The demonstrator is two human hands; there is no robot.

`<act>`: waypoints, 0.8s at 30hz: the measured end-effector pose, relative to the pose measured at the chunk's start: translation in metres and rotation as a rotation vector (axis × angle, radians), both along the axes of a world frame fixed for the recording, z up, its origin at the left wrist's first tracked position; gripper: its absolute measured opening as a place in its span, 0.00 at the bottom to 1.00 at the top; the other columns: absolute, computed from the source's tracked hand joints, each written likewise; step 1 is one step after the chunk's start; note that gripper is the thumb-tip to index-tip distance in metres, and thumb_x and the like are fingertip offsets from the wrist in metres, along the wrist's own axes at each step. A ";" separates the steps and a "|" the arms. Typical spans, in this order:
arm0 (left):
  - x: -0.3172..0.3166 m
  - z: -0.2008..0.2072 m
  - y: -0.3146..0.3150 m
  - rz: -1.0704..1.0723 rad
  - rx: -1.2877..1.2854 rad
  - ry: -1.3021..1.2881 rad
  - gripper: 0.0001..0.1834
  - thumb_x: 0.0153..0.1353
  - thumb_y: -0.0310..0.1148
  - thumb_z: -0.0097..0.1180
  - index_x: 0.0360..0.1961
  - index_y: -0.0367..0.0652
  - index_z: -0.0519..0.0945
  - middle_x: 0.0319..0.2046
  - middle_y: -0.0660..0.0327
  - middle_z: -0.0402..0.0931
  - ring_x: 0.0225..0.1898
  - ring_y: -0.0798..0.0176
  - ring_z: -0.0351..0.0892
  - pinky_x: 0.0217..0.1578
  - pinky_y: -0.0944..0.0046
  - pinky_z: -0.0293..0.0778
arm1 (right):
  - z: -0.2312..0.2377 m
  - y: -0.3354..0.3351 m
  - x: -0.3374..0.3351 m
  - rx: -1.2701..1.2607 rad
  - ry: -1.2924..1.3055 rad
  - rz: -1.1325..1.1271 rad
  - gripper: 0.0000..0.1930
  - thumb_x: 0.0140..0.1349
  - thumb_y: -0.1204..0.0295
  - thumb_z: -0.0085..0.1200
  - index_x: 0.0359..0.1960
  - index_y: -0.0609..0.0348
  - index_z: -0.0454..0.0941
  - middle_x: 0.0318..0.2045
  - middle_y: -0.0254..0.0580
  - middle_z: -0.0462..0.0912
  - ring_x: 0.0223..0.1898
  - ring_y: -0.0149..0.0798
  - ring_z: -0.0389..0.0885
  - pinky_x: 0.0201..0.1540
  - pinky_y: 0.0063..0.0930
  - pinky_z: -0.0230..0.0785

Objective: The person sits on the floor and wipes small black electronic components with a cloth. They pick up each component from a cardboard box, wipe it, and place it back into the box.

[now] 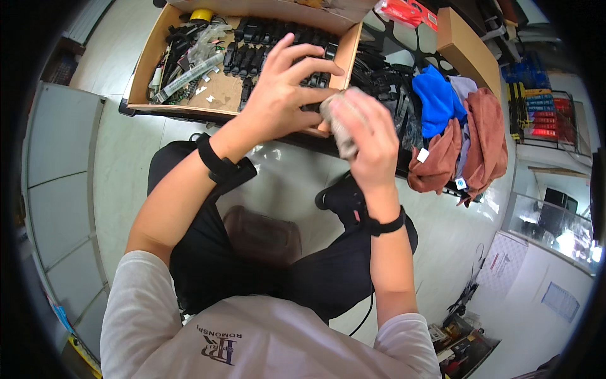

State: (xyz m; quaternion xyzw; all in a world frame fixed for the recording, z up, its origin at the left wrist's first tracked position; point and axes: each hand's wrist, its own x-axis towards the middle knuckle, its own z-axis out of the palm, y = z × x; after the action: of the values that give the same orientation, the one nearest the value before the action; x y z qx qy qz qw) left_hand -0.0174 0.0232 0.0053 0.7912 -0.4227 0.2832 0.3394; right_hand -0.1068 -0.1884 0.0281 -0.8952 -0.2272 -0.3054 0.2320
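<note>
My right hand point(374, 142) is closed around a crumpled beige-grey cloth point(341, 131) at the near right corner of a shallow box point(221, 96). My left hand point(278, 98) reaches over the box with its fingers spread and curved, the tips close to the cloth and the box's right wall. Whether those fingertips touch either one, I cannot tell. Rows of small black plastic parts point(247, 58) fill the box's middle and right, partly hidden by my left hand. On its left side lie loose black pieces, clear plastic wrap and a long pale strip point(189, 77).
Right of the box lie tangled black cables point(379, 69), a blue cloth point(435, 101) and brown cloths point(485, 132). A cardboard box point(470, 47) and a red package point(404, 12) sit behind. A brown stool point(262, 235) is between my legs. White cabinets point(63, 145) stand at the left.
</note>
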 end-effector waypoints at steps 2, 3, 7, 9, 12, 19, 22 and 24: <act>-0.001 0.006 -0.002 -0.009 -0.049 0.025 0.19 0.44 0.39 0.83 0.41 0.56 0.95 0.61 0.71 0.85 0.73 0.52 0.73 0.81 0.30 0.57 | -0.007 -0.020 0.013 0.022 0.059 -0.122 0.25 0.54 0.82 0.69 0.56 0.51 0.91 0.58 0.44 0.90 0.60 0.54 0.87 0.63 0.46 0.83; -0.006 0.008 -0.002 -0.017 -0.049 0.057 0.22 0.41 0.34 0.83 0.43 0.56 0.96 0.62 0.68 0.85 0.72 0.48 0.74 0.81 0.30 0.57 | -0.007 -0.024 0.017 0.050 0.082 -0.132 0.25 0.55 0.82 0.69 0.56 0.51 0.91 0.57 0.44 0.90 0.59 0.55 0.87 0.64 0.47 0.83; -0.003 -0.001 -0.003 0.019 0.027 0.059 0.22 0.41 0.35 0.81 0.43 0.54 0.96 0.62 0.68 0.84 0.72 0.49 0.74 0.81 0.30 0.57 | 0.003 -0.006 0.005 0.033 -0.006 0.063 0.20 0.58 0.78 0.68 0.54 0.51 0.92 0.58 0.43 0.90 0.59 0.54 0.88 0.65 0.52 0.82; 0.001 -0.004 -0.004 0.016 0.018 0.021 0.22 0.41 0.34 0.80 0.44 0.53 0.95 0.61 0.68 0.85 0.72 0.50 0.75 0.81 0.30 0.57 | 0.000 0.009 -0.006 -0.035 -0.022 0.144 0.20 0.60 0.77 0.65 0.55 0.48 0.93 0.59 0.42 0.90 0.59 0.52 0.88 0.66 0.51 0.82; 0.003 -0.002 0.003 0.015 0.039 -0.003 0.22 0.42 0.33 0.80 0.44 0.53 0.95 0.60 0.68 0.86 0.71 0.50 0.76 0.81 0.31 0.58 | -0.007 -0.001 0.005 0.037 0.080 0.040 0.22 0.57 0.79 0.67 0.56 0.51 0.91 0.59 0.42 0.89 0.59 0.53 0.87 0.64 0.46 0.82; 0.001 0.001 0.006 0.041 0.002 0.044 0.22 0.40 0.33 0.83 0.42 0.54 0.95 0.60 0.68 0.84 0.72 0.52 0.74 0.81 0.31 0.58 | -0.001 -0.013 0.008 0.081 0.015 0.010 0.22 0.59 0.77 0.67 0.56 0.49 0.91 0.59 0.42 0.90 0.60 0.53 0.87 0.64 0.49 0.81; -0.002 -0.001 0.001 -0.008 0.005 0.035 0.22 0.40 0.28 0.80 0.42 0.52 0.94 0.60 0.68 0.84 0.72 0.50 0.75 0.81 0.31 0.57 | -0.003 0.006 -0.001 -0.010 -0.058 0.143 0.21 0.59 0.76 0.68 0.56 0.47 0.92 0.61 0.42 0.89 0.59 0.52 0.88 0.64 0.52 0.82; 0.001 0.002 0.006 0.004 0.015 0.013 0.23 0.41 0.30 0.81 0.44 0.53 0.95 0.61 0.66 0.84 0.71 0.48 0.75 0.81 0.30 0.57 | -0.005 0.003 0.005 0.054 -0.011 0.080 0.23 0.57 0.78 0.69 0.56 0.49 0.92 0.60 0.41 0.89 0.59 0.53 0.87 0.64 0.49 0.82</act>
State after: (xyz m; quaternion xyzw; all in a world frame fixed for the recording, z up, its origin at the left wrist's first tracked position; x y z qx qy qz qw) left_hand -0.0169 0.0289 0.0070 0.7964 -0.4211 0.2754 0.3355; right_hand -0.1018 -0.1850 0.0230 -0.8771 -0.2557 -0.3068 0.2669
